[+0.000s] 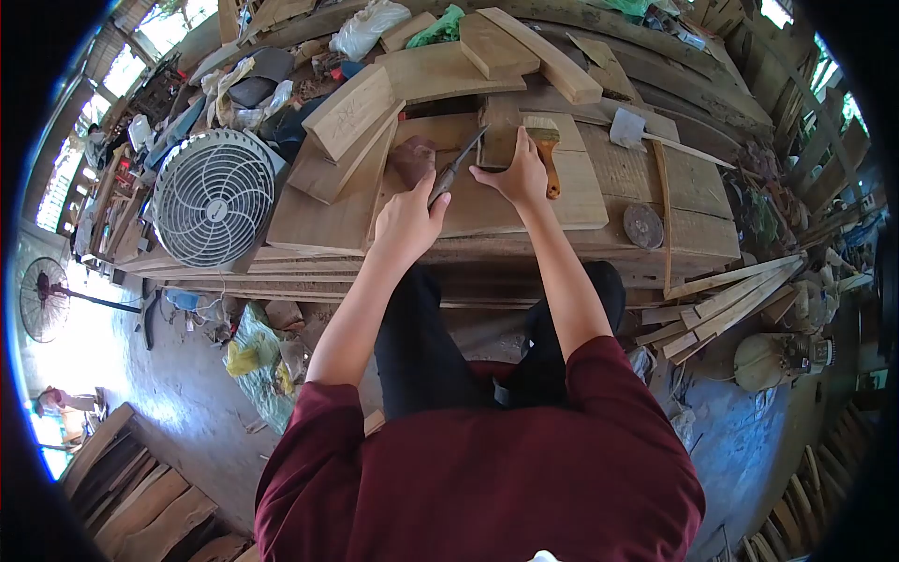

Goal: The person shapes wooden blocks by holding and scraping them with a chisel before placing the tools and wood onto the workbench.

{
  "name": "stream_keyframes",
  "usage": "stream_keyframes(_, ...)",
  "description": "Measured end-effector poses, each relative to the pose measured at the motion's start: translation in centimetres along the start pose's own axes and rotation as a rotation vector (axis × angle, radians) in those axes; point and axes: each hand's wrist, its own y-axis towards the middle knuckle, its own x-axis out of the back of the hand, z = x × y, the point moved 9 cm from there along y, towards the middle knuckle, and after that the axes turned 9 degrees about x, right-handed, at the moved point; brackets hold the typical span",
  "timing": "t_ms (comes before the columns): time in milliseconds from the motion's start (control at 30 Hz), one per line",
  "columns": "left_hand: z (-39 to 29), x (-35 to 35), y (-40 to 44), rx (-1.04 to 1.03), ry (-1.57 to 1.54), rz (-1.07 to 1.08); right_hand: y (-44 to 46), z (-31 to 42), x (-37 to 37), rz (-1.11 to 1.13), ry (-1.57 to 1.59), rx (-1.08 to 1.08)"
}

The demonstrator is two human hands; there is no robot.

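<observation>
My left hand (409,217) is closed around the grey handle of a slim, long-bladed hand tool (459,167), whose dark tip points up and to the right; I cannot tell its exact kind. My right hand (521,178) is apart from it, thumb and fingers spread, holding nothing. Just beyond its fingers lies a brush (550,161) with an orange handle and pale bristles. A piece of reddish-brown sandpaper (415,159) rests by my left hand. Both hands are over a flat wooden board (571,201), with a darker wood block (499,120) behind them.
A round grey fan (214,201) stands left of the boards. Stacked wood blocks (351,110) and a long plank (546,58) lie behind. At the right are a round disc (643,226), a stick with a white head (628,128), and loose wood strips (730,304).
</observation>
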Motion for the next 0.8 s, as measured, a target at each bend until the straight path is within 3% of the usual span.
stream_keyframes(533, -1.4, -3.0, 4.4, 0.049, 0.08, -0.053, 0.2, -0.4, 0.2, -0.023, 0.024, -0.041)
stream_keyframes(800, -1.7, -0.8, 1.8, -0.004, 0.107, -0.021, 0.2, -0.2, 0.2, -0.011, 0.035, -0.035)
